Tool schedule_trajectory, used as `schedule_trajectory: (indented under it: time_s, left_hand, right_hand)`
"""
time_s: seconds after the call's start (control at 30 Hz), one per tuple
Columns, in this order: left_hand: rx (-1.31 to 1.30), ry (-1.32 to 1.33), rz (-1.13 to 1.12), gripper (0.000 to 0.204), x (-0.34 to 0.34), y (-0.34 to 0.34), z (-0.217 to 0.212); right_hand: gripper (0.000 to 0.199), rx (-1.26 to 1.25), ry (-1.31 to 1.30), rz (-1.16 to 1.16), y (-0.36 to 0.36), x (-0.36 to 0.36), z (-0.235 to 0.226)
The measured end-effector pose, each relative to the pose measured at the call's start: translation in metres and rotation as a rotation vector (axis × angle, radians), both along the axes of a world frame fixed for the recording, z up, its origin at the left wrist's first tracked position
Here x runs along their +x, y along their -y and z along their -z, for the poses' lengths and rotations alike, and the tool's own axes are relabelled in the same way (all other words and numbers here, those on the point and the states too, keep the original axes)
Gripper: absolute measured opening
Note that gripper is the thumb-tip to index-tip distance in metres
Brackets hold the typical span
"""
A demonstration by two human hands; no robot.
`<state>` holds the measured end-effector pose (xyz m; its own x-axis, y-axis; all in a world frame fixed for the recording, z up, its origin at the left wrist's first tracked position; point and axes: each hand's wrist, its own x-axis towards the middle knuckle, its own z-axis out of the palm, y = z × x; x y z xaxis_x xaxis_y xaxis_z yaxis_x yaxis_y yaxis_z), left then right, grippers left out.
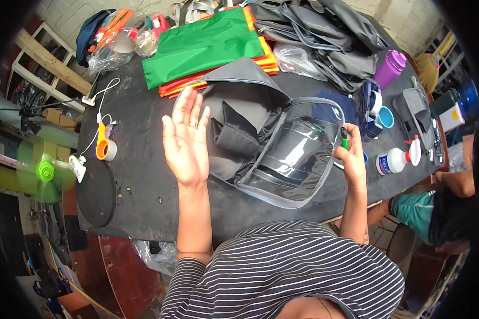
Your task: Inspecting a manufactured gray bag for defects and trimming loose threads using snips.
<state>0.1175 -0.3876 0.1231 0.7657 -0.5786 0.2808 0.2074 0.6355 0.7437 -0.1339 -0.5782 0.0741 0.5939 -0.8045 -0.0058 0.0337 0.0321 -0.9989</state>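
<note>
A dark grey fabric bag (237, 85) lies opened out in front of me, its black lining showing. Its flap is a clear plastic panel (292, 154) with grey edging, folded out to the right. My left hand (187, 141) is raised above the bag's left side, palm up and fingers stretched, holding nothing. At the panel's right edge my right hand (352, 154) is closed round a small green-and-black tool (344, 139); its kind is hidden by my fingers. Whether that hand also touches the grey edging I cannot tell.
Green and orange fabric (202, 45) is stacked behind the bag, beside a pile of grey bags (324, 42). To the right stand a purple bottle (390, 69) and a spray bottle (396, 160). Orange-handled tape (105, 146) and a fan (47, 170) are left. A person (436, 207) sits right.
</note>
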Motion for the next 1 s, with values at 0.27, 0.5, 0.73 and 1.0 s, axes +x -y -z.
schedule_trajectory:
  time_s: [0.27,0.5,0.73,1.0]
  left_hand:
    - [0.282,0.345,0.045,0.042,0.01,-0.012,0.011]
    - [0.831,0.405,0.404,0.034,-0.011,0.012,0.028]
    - [-0.164,-0.252,0.304,0.055,0.009,-0.007,0.008]
    - [-0.365,-0.319,0.433,0.069,0.016,-0.018,-0.006]
  right_hand:
    - [0.057,-0.013,0.085,-0.023,-0.007,0.02,-0.021]
    - [0.062,-0.56,0.075,-0.428,-0.066,0.075,-0.077]
    - [0.059,-0.905,0.279,-0.504,-0.087,0.09,-0.054]
    - [0.032,-0.979,-0.723,0.06,0.001,0.044,0.055]
